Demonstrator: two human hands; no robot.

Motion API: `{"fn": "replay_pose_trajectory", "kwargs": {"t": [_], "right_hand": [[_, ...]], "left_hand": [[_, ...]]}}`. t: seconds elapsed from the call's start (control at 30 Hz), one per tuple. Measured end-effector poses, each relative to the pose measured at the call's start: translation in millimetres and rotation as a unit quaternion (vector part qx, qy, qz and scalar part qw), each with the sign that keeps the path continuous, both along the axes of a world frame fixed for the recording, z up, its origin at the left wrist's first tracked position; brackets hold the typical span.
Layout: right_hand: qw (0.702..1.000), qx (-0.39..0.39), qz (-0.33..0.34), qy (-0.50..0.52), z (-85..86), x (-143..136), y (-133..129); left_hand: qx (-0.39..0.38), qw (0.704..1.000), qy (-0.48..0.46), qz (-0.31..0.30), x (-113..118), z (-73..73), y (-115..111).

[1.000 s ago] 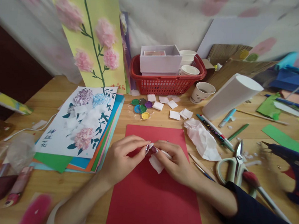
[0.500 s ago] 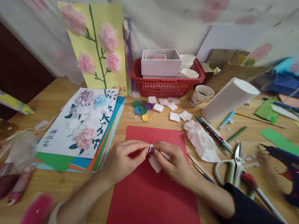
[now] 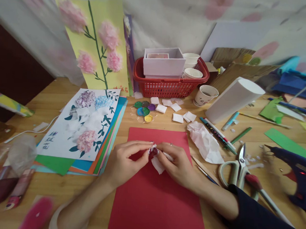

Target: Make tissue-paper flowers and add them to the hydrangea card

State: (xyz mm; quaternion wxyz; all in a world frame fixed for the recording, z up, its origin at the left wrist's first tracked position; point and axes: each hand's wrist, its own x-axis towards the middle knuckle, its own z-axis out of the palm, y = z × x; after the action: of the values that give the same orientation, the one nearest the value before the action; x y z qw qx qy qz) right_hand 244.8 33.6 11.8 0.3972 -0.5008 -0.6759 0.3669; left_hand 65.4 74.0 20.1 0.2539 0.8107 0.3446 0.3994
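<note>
Over a red sheet of paper (image 3: 160, 204), both my hands meet fingertip to fingertip. Between them is a small piece of white tissue (image 3: 157, 165), with a loose flap hanging below the fingers and a dark purplish bit near the pinch. My left hand (image 3: 129, 158) pinches one side of it between thumb and index finger. On the other side my right hand (image 3: 176, 162), with a ring on one finger, grips it too. The fingers hide most of the tissue. A crumpled tissue (image 3: 205, 142) lies to the right of the red sheet.
Paint pots (image 3: 144, 111) and folded tissue squares (image 3: 178, 118) lie behind the sheet, before a red basket (image 3: 165, 89). A paper cup (image 3: 205, 95) and white roll (image 3: 234, 100) stand right. Scissors (image 3: 240, 164), a glue gun (image 3: 295, 168) and a flower picture (image 3: 76, 137) flank my hands.
My fingers have shifted slightly on the tissue; the dark purplish bit shows less now. Both hands stay over the red sheet, and the whole view has moved a little.
</note>
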Motion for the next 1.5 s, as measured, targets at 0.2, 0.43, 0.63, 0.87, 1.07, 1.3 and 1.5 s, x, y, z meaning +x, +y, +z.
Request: {"fn": "replay_pose_trajectory", "kwargs": {"t": [0.2, 0.43, 0.63, 0.87, 1.07, 1.3, 1.5], "right_hand": [[1.000, -0.002, -0.005, 0.001, -2.5, 0.3, 0.0], [1.000, -0.010, -0.005, 0.001, -3.3, 0.6, -0.1], [0.999, -0.024, -0.027, 0.014, -3.6, 0.3, 0.0], [0.997, -0.048, -0.040, 0.043, 1.1, -1.0, -2.1], [0.997, -0.036, -0.031, 0.057, 0.3, -1.1, -0.1], [0.998, -0.007, -0.013, 0.056, 1.5, -1.0, -1.2], [0.998, -0.006, -0.018, 0.054, 0.8, -0.9, -1.2]], "left_hand": [[-0.035, 0.999, -0.004, 0.007, -0.7, 0.7, -0.2], [-0.073, 0.997, -0.011, 0.012, -1.5, 2.7, 0.6], [-0.067, 0.997, -0.023, 0.021, -0.4, 2.7, 1.6], [0.010, 1.000, -0.002, 0.026, -0.6, -0.3, 0.1], [-0.010, 1.000, 0.000, -0.001, 0.4, -1.3, -1.7], [-0.038, 0.999, -0.014, 0.015, 0.4, 1.7, -0.7], [-0.033, 0.999, -0.010, 0.010, -0.1, 0.9, -1.8]]}}
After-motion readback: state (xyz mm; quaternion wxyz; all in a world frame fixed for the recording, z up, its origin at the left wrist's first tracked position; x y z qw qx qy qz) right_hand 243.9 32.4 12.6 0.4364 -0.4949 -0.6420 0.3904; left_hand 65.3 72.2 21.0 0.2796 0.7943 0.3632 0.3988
